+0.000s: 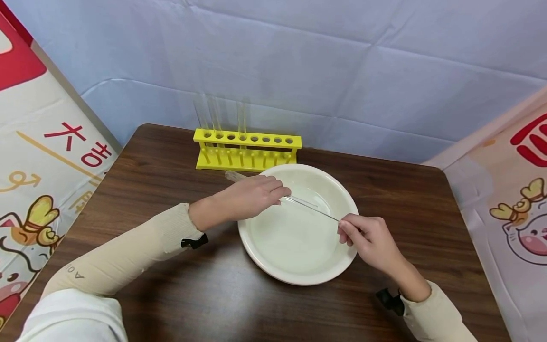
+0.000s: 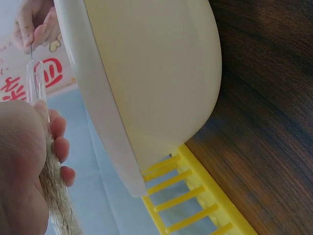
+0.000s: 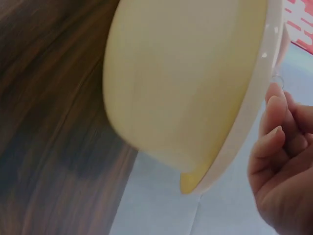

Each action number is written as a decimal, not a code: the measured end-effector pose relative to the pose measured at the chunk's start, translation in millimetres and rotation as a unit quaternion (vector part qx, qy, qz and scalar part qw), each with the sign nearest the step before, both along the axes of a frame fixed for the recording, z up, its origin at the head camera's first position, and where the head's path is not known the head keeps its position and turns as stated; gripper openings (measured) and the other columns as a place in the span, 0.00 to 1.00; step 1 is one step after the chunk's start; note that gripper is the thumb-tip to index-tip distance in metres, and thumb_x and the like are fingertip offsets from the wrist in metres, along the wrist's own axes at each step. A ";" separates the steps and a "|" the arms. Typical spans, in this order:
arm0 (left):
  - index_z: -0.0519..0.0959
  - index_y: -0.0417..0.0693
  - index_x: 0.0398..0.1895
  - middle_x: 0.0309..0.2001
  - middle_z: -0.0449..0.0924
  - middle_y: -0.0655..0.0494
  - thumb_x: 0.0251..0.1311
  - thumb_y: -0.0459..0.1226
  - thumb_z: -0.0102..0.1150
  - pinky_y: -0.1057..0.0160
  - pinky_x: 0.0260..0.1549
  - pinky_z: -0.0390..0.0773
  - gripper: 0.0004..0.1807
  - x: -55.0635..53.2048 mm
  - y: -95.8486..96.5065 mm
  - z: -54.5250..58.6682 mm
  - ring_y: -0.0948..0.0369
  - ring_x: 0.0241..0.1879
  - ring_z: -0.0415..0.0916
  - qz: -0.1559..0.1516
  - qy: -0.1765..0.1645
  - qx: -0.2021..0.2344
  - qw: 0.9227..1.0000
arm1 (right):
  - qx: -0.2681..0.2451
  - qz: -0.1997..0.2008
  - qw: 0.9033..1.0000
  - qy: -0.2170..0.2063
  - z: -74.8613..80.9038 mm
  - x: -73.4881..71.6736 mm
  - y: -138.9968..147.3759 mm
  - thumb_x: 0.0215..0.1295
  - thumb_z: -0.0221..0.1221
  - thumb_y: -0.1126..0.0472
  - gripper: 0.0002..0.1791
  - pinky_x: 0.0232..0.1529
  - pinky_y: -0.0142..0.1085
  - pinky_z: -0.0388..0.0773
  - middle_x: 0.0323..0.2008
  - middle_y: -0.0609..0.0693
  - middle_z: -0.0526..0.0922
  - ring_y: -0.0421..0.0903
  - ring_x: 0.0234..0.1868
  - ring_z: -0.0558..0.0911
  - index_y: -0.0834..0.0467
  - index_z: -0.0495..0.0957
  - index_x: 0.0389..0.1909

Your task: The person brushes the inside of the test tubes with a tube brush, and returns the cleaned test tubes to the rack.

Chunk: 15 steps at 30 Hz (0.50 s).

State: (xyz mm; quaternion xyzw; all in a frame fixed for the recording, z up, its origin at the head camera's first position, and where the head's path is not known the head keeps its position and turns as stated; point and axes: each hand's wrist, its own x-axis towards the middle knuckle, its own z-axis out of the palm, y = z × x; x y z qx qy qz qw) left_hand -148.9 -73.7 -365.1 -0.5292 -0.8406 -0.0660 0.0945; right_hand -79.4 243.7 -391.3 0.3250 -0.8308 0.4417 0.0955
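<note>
Nearest is white cloth (image 1: 72,316) at the left elbow. Above the left side of the basin (image 1: 299,279), the left hand (image 1: 254,195) grips a test tube (image 1: 234,176); by its right rim, the right hand (image 1: 368,239) pinches a thin brush wire (image 1: 323,213). Glass should prove light, slippery, fragile: best cradled mid-length, the stiff-looking wire pinched by its end.

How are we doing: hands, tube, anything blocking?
Left hand gripping test tube above white basin. Right hand pinching thin wire that runs into tube. Yellow rack behind basin; nothing visibly blocking between hands.
</note>
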 end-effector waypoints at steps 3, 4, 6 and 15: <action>0.78 0.42 0.57 0.48 0.82 0.53 0.71 0.37 0.62 0.63 0.50 0.79 0.15 -0.2 1.2 0.1 0.57 0.47 0.79 0.000 -0.001 0.001 1.000 | -0.015 -0.007 0.998 -0.062 4.8 2.2 -3.1 0.68 0.56 0.80 0.20 0.20 0.28 0.72 0.18 0.43 0.78 0.40 0.18 0.75 0.52 0.79 0.24; 0.78 0.42 0.57 0.48 0.82 0.53 0.70 0.37 0.62 0.63 0.51 0.79 0.15 -0.3 1.5 -0.1 0.57 0.48 0.79 0.001 -0.001 0.001 1.000 | -0.020 -0.008 0.996 -0.081 6.3 2.7 -3.6 0.69 0.55 0.79 0.20 0.19 0.29 0.73 0.18 0.43 0.78 0.40 0.18 0.75 0.53 0.79 0.24; 0.78 0.42 0.57 0.48 0.82 0.53 0.70 0.37 0.63 0.62 0.51 0.79 0.15 -0.2 2.0 -0.5 0.57 0.48 0.80 0.002 0.000 0.003 1.000 | -0.028 -0.003 0.992 -0.120 9.4 2.9 -4.0 0.73 0.53 0.77 0.19 0.18 0.32 0.73 0.17 0.45 0.78 0.41 0.17 0.75 0.55 0.78 0.24; 0.79 0.42 0.56 0.47 0.82 0.53 0.69 0.36 0.64 0.63 0.47 0.79 0.15 0.2 5.4 -2.9 0.57 0.46 0.80 -0.001 0.029 0.020 0.999 | -0.156 0.063 0.903 -0.395 14.7 -3.0 -1.2 0.82 0.40 0.63 0.21 0.15 0.40 0.55 0.17 0.46 0.71 0.42 0.16 0.64 0.62 0.69 0.24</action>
